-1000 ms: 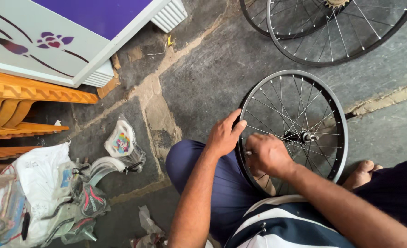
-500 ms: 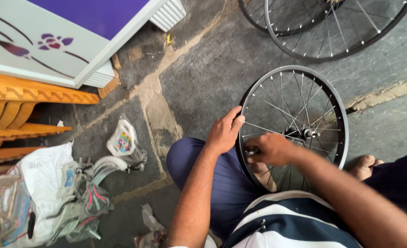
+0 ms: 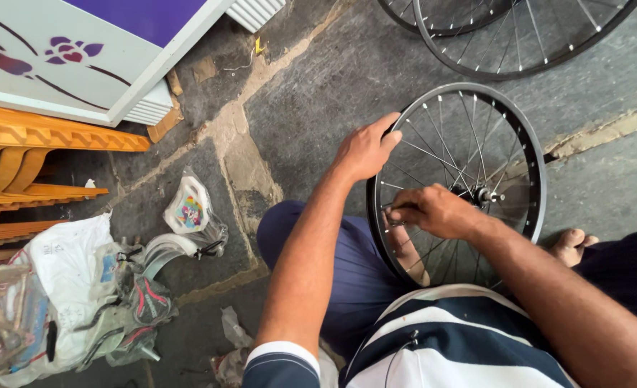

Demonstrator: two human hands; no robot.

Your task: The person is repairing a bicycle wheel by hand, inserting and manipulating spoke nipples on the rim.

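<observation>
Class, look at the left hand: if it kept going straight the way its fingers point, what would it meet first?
The left hand already rests on the wheel rim; straight on, its fingers would likely meet the spokes.

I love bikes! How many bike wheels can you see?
3. One wheel stands between the person's legs, held by the left hand and right hand. Two more overlap at the top edge, partly cut off.

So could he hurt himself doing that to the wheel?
Maybe. His right hand is in among the thin spokes, so fingers could get pinched or scraped if the wheel turns. Only his left hand on the rim and his lap steady it, so it might slip. His bare foot lies beside the rim.
</observation>
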